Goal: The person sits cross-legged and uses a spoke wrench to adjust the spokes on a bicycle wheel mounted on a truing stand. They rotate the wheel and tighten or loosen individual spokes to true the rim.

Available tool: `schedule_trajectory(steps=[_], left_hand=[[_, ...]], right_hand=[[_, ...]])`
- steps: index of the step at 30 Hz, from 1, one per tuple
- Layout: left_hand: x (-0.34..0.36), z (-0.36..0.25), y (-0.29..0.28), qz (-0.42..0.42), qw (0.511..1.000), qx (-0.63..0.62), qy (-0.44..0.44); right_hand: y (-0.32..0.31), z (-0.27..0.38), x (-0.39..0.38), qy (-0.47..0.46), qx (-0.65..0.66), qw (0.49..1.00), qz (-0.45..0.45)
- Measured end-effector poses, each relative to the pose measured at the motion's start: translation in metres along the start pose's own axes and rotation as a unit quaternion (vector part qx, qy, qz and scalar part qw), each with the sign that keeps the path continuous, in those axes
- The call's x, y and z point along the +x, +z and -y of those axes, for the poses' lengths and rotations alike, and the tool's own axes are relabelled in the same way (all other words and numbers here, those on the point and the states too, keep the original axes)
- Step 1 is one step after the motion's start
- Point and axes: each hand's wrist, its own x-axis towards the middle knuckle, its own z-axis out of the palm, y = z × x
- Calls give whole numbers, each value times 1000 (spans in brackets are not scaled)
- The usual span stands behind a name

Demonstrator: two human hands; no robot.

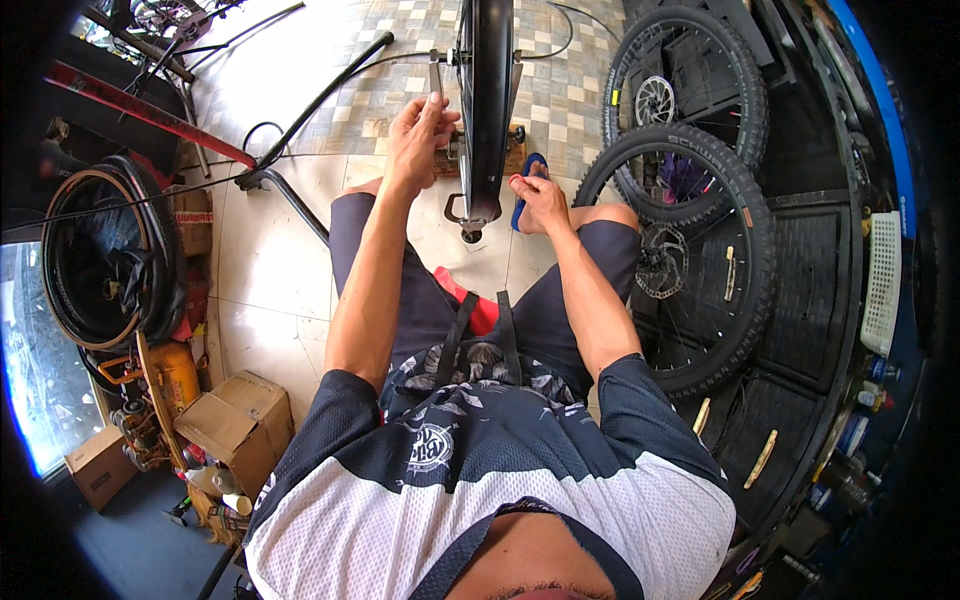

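Note:
A bicycle wheel with a black tyre (489, 110) stands upright in front of me, seen edge-on. Its axle rests between the flat metal uprights (436, 76) of a wheel truing stand. My left hand (415, 142) is on the wheel's left side, its thumb and curled fingers closed at the left upright. To the right of the tyre, my right hand (542, 204) is closed above my right knee. A small red thing (516, 181) shows at its thumb and fingertip; its kind is unclear. The stand's wooden base (512, 158) is partly hidden by the wheel.
Two knobbly-tyred wheels (672, 270) lean against black drawers (790, 295) at my right. A black tubular stand leg (318, 108) crosses the tiled floor (270, 290) ahead left. Tyres and rims (100, 255), a cardboard box (240, 420) and an orange jack-like device (173, 375) are at my left.

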Motion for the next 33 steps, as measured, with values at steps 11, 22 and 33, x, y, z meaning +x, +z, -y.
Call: schedule_trajectory(steps=[11, 22, 33], left_hand=[[-6, 64, -9, 59, 986, 120, -103], [3, -15, 10, 21, 998, 11, 54], [-16, 63, -7, 84, 988, 50, -122]], right_hand=[[1, -2, 0, 15, 15, 1000, 9], [0, 4, -3, -12, -10, 1000, -18], [5, -5, -1, -27, 37, 999, -25]])
